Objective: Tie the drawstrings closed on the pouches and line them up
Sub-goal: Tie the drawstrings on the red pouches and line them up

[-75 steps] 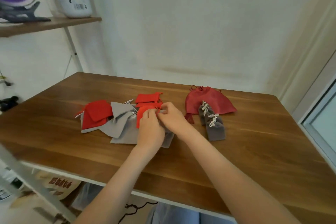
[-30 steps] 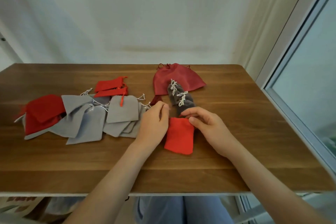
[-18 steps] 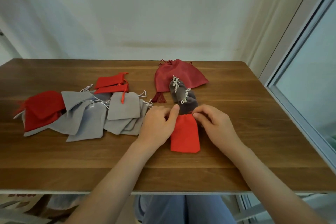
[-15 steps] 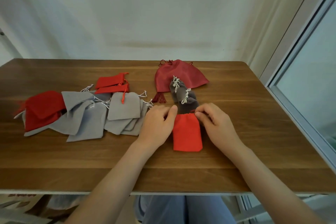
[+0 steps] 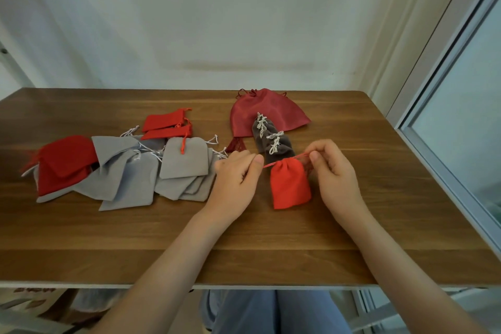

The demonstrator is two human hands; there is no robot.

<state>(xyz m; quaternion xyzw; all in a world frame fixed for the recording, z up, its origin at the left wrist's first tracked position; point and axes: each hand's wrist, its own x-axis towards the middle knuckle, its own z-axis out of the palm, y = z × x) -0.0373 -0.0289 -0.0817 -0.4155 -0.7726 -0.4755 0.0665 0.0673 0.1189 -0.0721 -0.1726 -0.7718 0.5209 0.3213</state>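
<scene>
While the person's blue trousers (image 5: 271,312) show under the near edge of the wooden table (image 5: 244,260), both hands work just above the board. The left hand (image 5: 235,179), fingers curled, pinches one end of a red drawstring (image 5: 267,164). The right hand (image 5: 333,179) pinches the other end, and the cord runs taut across the gathered mouth of a small red pouch (image 5: 290,184) lying flat between the two hands. To the left sprawls an overlapping heap of light grey pouches (image 5: 127,179), with red pouches (image 5: 65,160) at its far-left end. Just beyond the small red pouch lie dark grey pouches (image 5: 273,138), cords tied, resting partly on a big maroon pouch (image 5: 268,114) farther back.
</scene>
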